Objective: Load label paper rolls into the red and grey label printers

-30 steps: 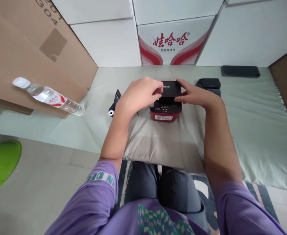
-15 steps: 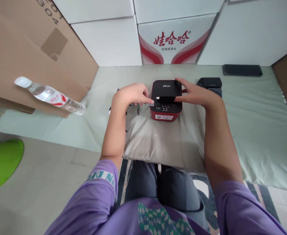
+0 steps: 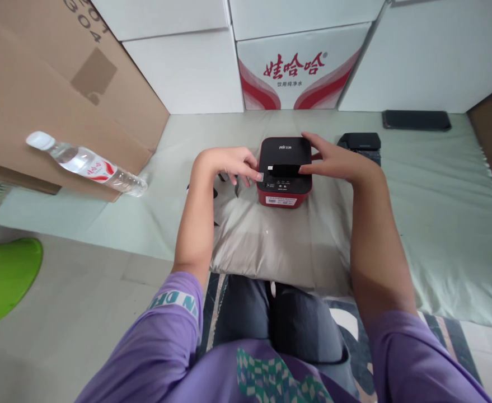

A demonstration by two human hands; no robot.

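A small receipt printer (image 3: pixel 285 146) with a black top and red sides sits on the cloth-covered surface in front of me. My right hand (image 3: pixel 327 159) grips its right side, one finger at the back corner and the thumb beside a dark raised flap (image 3: pixel 285 170) on the top. At the left edge, my left hand (image 3: pixel 241 164) has its thumb tip by a small grey patch near the front left corner. The other left fingers are curled, and whether they pinch anything is hidden. Buttons and small lights lie in front of the flap, above a white label.
A water bottle (image 3: pixel 88 163) lies at the left by a cardboard box (image 3: pixel 115 106). White cartons (image 3: pixel 182 73) line the back. Right of the printer are a black item (image 3: pixel 359 141) and a dark phone-like slab (image 3: pixel 416 120). Dark pieces lie under my left hand; a green object (image 3: pixel 8 280) is lower left.
My left hand has shifted slightly, its thumb bending and drawing back a little at the printer's left edge. My right hand and the printer stay almost where they were.
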